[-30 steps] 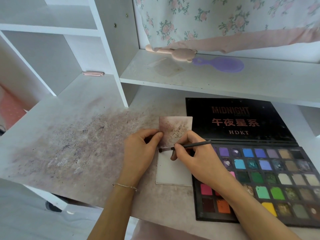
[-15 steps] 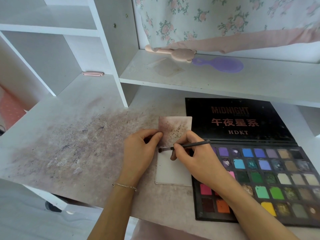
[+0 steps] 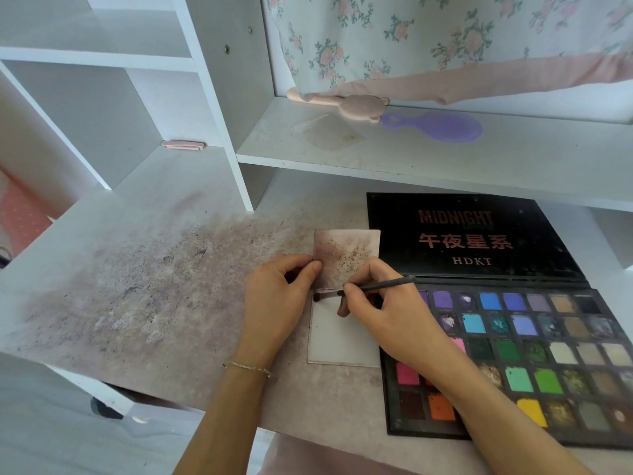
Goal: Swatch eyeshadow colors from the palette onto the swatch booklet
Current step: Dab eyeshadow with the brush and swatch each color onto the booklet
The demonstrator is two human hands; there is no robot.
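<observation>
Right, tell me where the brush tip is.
In the head view, the brush tip sits at the top left corner of the booklet's white page, just right of the left hand.

Bright, soft daylight; faint shadows under hands (image 3: pixel 277 303). Sharp centre, no glare. Wide-angle bending of shelves (image 3: pixel 411 159) at edges; near corners slightly soft.
</observation>
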